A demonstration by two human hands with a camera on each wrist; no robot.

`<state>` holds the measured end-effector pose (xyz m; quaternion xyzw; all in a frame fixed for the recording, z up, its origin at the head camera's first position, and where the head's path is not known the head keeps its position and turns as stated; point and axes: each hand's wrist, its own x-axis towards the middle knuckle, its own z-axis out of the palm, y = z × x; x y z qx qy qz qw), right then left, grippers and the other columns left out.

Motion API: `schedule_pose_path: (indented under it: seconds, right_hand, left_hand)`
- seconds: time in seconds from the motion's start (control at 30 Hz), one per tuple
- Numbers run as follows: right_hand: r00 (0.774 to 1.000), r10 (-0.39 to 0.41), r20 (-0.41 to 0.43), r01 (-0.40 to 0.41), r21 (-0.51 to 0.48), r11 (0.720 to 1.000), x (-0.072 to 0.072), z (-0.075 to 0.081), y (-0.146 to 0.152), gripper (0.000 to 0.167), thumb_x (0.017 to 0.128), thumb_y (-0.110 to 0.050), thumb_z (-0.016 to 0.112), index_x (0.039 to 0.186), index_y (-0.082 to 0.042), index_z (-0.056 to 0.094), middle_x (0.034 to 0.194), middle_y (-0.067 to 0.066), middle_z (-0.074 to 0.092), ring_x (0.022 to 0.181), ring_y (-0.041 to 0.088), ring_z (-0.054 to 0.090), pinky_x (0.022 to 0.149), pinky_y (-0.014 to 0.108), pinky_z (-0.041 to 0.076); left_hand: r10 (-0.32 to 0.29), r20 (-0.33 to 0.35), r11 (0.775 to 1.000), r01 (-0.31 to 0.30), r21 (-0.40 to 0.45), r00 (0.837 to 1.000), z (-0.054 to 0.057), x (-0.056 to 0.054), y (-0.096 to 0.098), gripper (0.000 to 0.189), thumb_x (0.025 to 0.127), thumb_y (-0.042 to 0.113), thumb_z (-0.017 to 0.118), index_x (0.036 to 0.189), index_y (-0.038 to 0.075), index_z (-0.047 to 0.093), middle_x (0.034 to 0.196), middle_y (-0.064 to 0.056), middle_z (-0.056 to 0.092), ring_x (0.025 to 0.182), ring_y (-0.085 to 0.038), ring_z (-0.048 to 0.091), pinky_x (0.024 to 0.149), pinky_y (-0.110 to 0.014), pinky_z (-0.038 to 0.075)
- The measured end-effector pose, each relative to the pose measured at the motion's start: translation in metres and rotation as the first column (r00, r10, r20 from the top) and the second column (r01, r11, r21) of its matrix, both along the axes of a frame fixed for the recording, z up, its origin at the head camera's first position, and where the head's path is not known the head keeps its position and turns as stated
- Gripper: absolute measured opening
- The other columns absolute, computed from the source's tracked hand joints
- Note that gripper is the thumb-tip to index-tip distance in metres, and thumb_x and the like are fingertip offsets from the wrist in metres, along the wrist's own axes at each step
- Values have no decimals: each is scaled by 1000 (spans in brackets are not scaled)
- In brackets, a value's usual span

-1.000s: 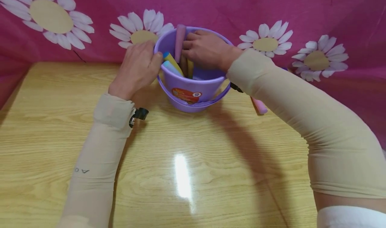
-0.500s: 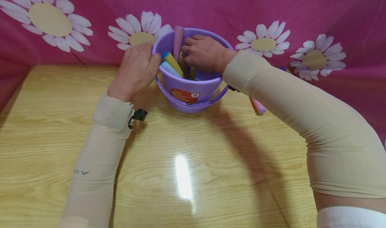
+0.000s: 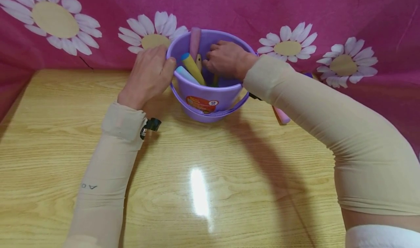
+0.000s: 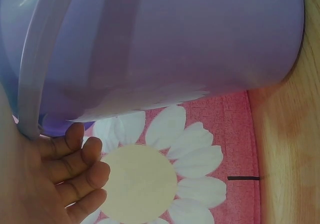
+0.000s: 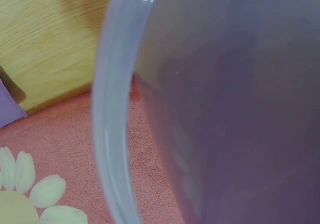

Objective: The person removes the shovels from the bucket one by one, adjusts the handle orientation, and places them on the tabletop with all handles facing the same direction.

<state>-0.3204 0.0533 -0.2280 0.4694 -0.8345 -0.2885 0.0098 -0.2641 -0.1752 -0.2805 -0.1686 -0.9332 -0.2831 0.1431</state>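
Observation:
A purple bucket (image 3: 226, 97) with an orange-red label stands on the table. My left hand (image 3: 147, 73) holds its left rim, thumb at the edge; in the left wrist view its fingers (image 4: 82, 156) curl beside the outer wall. My right hand (image 3: 224, 60) reaches inside with bent fingers, its fingertips hidden. Just below it shows a bit of something yellow (image 3: 215, 81); whether the hand grips it is unclear. Left of that hand lean a pink rod (image 3: 195, 40), a yellow rod with a blue end (image 3: 193, 69), a light-blue rod (image 3: 187, 75) and a wooden piece with a dark dot (image 3: 198, 61).
The bucket's handle (image 3: 241, 101) hangs down at the front. A pink rod-like piece (image 3: 281, 115) lies on the wooden table (image 3: 157, 189) to the right, partly behind my forearm. A purple object (image 5: 7, 106) sits farther back. A pink daisy-print cloth (image 3: 229, 7) hangs behind.
My right hand has shifted slightly rightward inside the bucket. The yellow rod has moved a little right, and the wooden piece now shows more. My left hand keeps its place on the rim.

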Motion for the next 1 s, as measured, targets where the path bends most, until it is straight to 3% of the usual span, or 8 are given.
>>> schedule_pose_path:
  seconds: [0.23, 0.43, 0.7, 0.83, 1.0]
  right_hand:
    - [993, -117, 16, 114, 124, 986, 4, 3, 1, 25, 98, -7, 53, 107, -6, 76, 115, 22, 72, 108, 41, 67, 94, 52, 53]
    - [996, -92, -4, 92, 162, 983, 6, 5, 2, 27, 97, -6, 51, 103, -8, 77, 108, 19, 77, 102, 38, 70, 90, 50, 52]
    - [988, -81, -135, 105, 184, 977, 16, 18, 1, 30, 102, -26, 54, 115, -11, 76, 120, 17, 73, 111, 37, 62, 99, 48, 45]
    - [984, -79, -162, 113, 209, 971, 22, 27, 3, 29, 103, -18, 51, 118, -13, 75, 121, 18, 72, 111, 35, 61, 99, 49, 45]
    - [974, -76, -216, 110, 151, 982, 29, 41, 12, 29, 103, -12, 49, 114, -11, 76, 117, 19, 72, 109, 37, 63, 98, 50, 44]
  left_hand:
    - [-6, -4, 1000, 6, 3, 1000, 2, 1, 1, 45, 101, 33, 32, 111, -2, 58, 101, -19, 61, 107, -39, 57, 108, -54, 38]
    - [-6, 23, 1000, 6, 8, 1000, 2, 1, 1, 45, 101, 33, 32, 113, -2, 58, 103, -19, 62, 107, -39, 56, 108, -54, 38]
    - [-10, 13, 1000, 9, 9, 1000, 2, 1, 2, 46, 102, 32, 31, 112, -3, 58, 103, -20, 62, 109, -40, 56, 107, -54, 37]
    - [-8, 30, 1000, 7, 7, 1000, 1, 2, 2, 46, 102, 33, 30, 114, -2, 58, 105, -19, 61, 110, -40, 55, 107, -54, 36]
    - [-14, 32, 1000, 14, 6, 999, 2, 2, 3, 46, 103, 34, 29, 112, -1, 57, 102, -18, 60, 107, -39, 54, 108, -53, 36]
